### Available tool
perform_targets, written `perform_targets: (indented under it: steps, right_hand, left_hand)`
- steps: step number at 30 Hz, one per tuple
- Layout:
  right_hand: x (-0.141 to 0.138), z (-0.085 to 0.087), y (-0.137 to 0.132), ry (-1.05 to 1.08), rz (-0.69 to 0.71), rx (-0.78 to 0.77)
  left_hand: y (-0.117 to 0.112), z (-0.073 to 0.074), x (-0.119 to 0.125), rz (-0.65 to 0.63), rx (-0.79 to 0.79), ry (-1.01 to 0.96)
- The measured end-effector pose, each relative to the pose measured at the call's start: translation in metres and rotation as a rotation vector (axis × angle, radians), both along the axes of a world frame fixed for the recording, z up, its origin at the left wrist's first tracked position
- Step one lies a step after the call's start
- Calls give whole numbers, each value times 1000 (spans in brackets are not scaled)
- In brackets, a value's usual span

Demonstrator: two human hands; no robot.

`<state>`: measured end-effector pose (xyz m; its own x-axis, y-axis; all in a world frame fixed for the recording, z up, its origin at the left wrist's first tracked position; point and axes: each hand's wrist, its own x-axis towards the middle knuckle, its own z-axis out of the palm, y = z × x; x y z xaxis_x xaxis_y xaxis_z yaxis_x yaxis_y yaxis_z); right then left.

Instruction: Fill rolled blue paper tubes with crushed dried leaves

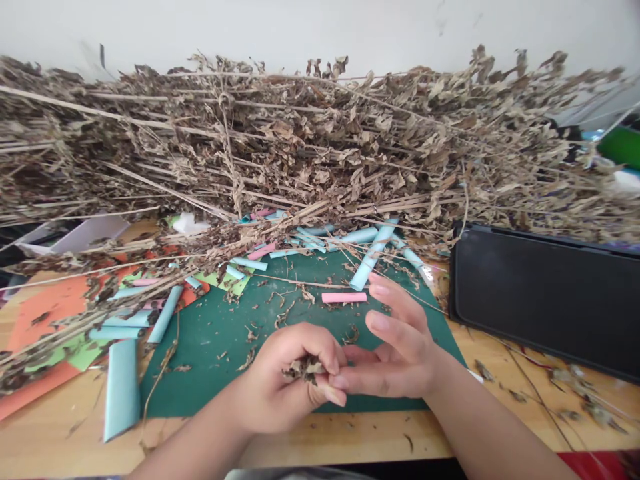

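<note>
Left grip (277,383) holds dried leaves (304,368), long axis running sideways.

- My left hand (285,383) curls around crumpled dried leaves (304,369) above the near edge of the green mat (210,360).
- My right hand (407,353) meets its fingertips, two fingers raised.
- Dried stalks (300,140) heap along the far edge of the wooden table (290,450).
- A blue tube (122,387) lies just beside the mat's near left corner.
- A black-screened device (545,300) sits beside the mat's right edge.

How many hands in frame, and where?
2: left hand, over the green mat's near edge, curled around dried leaves; right hand, meeting it from the right.
</note>
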<state>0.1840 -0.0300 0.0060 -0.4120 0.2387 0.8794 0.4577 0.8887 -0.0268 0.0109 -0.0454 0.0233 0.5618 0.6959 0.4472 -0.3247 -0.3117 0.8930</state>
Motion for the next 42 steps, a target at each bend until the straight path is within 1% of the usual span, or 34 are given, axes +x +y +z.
perform_targets:
  steps: [4, 14, 21, 27, 33, 42]
  right_hand:
    - [0, 0, 0, 5, -10, 5]
    - [0, 2, 0, -4, -13, 0]
    - [1, -3, -2, -9, -32, 12]
    - [0, -3, -1, 8, -36, 22]
    - [0, -2, 1, 5, -36, 24]
    - [0, -3, 1, 4, -36, 10]
  left_hand:
    - [0, -1, 0, 46, 34, 26]
    - [0, 0, 0, 57, 42, 32]
    - [0, -1, 0, 30, 27, 19]
    - [1, -1, 0, 65, 58, 50]
    - [1, 1, 1, 76, 53, 44]
    - [1, -3, 1, 26, -11, 1]
